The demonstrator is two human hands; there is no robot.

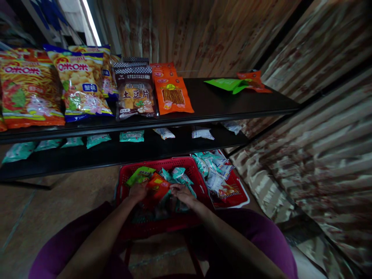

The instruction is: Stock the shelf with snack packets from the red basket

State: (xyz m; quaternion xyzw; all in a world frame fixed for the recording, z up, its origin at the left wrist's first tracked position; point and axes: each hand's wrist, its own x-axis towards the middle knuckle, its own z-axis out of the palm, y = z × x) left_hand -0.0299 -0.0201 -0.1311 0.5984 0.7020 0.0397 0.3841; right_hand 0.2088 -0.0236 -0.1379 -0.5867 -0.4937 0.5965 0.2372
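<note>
Both hands are over a red plastic basket (205, 193) between my knees. My left hand (138, 192) is closed on the left side of an orange snack packet (159, 185). At its right edge, my right hand (182, 192) pinches the same packet. A green packet (141, 175) lies just beyond my left hand, inside the basket. Teal and white packets (180, 176) fill the basket's far right part. Shadow hides much of what lies lower in it.
Ahead stands a black shelf (221, 102) with yellow snack bags (80, 83), brown potato-chip bags (136, 91), orange packets (173, 93) and a fallen green packet (228, 84). Small teal packets (132, 136) line the lower shelf (110, 152). Another red basket (238, 197) sits right. Stacked cartons (328, 147) border the right.
</note>
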